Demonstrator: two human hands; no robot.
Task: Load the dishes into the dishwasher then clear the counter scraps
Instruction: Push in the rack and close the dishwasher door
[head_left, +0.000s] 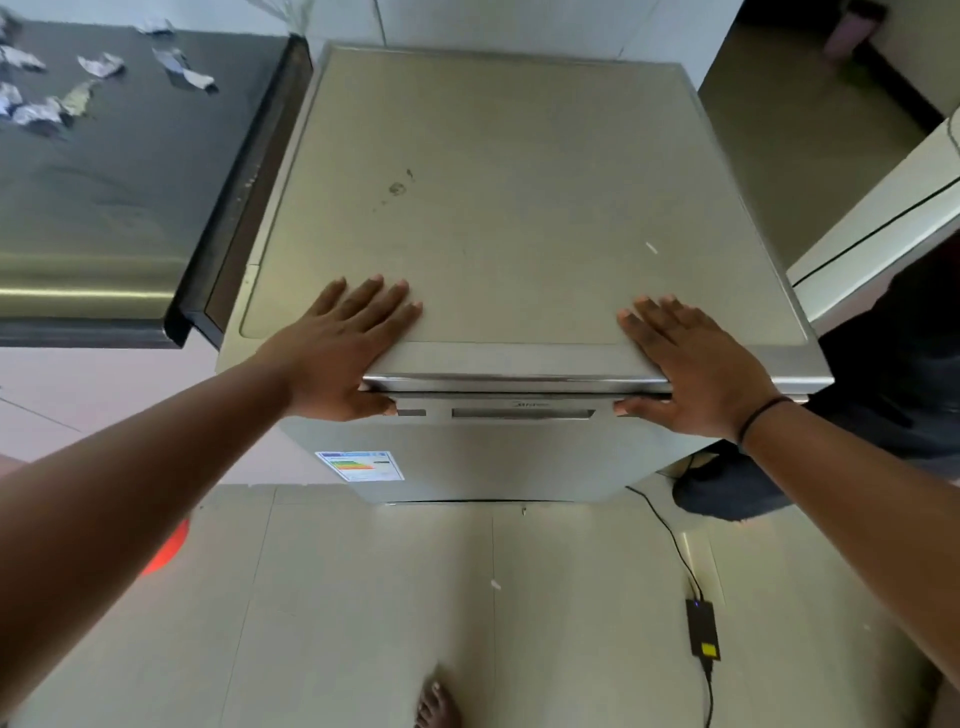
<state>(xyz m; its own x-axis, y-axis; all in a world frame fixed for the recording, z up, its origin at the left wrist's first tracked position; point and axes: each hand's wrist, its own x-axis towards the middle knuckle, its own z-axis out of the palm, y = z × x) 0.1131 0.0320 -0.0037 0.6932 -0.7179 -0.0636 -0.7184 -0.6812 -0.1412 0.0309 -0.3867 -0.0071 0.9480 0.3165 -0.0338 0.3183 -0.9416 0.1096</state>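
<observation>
A silver freestanding dishwasher (519, 182) stands in front of me, seen from above, its door closed. My left hand (348, 348) lies flat on the front left of its top, thumb hooked under the front lip. My right hand (691, 364) lies flat on the front right of the top, thumb also under the lip. Neither hand holds a loose object. Several crumpled paper scraps (98, 65) lie scattered on the dark counter (119, 171) at the left. No dishes are visible.
An energy label (361, 466) is stuck on the dishwasher front. A black cable with a power adapter (702, 629) runs across the tiled floor at lower right. A dark bag (727, 488) sits beside the dishwasher's right side. A bare foot (436, 706) shows at the bottom.
</observation>
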